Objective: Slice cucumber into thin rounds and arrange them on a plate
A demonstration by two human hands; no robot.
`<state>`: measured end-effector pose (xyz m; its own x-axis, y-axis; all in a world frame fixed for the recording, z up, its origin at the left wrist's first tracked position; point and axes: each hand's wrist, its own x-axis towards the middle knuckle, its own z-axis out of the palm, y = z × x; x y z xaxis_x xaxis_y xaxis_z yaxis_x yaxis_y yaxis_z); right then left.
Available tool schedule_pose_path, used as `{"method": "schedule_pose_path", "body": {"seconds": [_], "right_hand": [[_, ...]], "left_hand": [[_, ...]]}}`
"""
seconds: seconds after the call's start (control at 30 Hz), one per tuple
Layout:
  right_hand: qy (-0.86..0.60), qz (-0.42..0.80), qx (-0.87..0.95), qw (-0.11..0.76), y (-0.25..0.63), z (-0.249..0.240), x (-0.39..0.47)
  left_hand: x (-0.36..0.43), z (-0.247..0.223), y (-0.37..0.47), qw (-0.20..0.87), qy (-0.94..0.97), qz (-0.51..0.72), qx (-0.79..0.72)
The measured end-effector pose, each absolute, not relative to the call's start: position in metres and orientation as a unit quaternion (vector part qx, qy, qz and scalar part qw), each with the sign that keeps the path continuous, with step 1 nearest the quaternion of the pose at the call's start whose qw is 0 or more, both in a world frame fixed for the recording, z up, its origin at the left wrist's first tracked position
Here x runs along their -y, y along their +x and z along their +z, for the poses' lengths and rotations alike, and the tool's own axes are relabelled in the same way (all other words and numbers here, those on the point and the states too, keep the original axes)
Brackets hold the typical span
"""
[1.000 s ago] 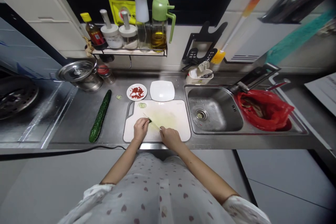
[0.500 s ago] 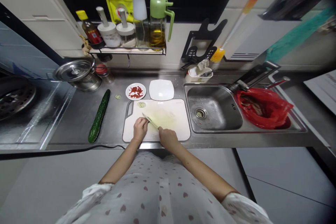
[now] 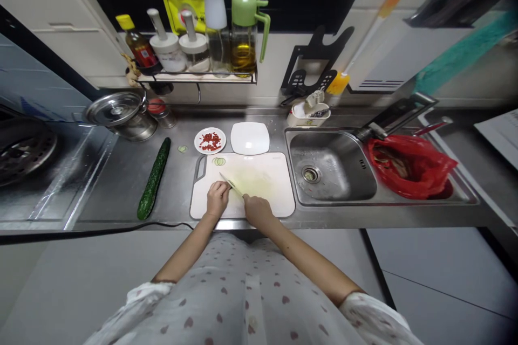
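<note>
My right hand (image 3: pixel 258 211) is wrapped round the handle of a kitchen knife (image 3: pixel 234 187), whose blade points up and left over the white cutting board (image 3: pixel 279 178). Beside the blade, my left hand (image 3: pixel 217 199) rests on the board with its fingers curled together. Whatever those fingers pinch is too small and covered to make out. A few thin cucumber slices (image 3: pixel 219 161) lie near the board's top left corner. A whole cucumber (image 3: pixel 154 179) lies on the counter to the left, and a couple of slices (image 3: pixel 183 149) sit between it and the board.
Behind the board stand a plate of chopped red pieces (image 3: pixel 210 140) and a white square plate (image 3: pixel 250 138). The sink (image 3: pixel 332 170) is on the right, with a red plastic bag (image 3: pixel 410 167) beyond it. A lidded pot (image 3: pixel 119 116) stands at the back left, below the bottle rack (image 3: pixel 198 78).
Both hands and the knife stay in nearly the same place on the board. The whole view has shifted very slightly.
</note>
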<state>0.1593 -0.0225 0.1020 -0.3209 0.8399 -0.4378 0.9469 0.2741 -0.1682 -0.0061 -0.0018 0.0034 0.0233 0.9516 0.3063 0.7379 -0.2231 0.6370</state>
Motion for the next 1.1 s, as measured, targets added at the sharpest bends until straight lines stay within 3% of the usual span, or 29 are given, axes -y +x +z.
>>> {"method": "schedule_pose_path", "body": {"seconds": [1.1], "right_hand": [[0.524,-0.211,-0.816,0.125,0.152,0.091,-0.007]], "left_hand": [[-0.002,-0.01,-0.01,0.15,0.687,0.409,-0.581]]}}
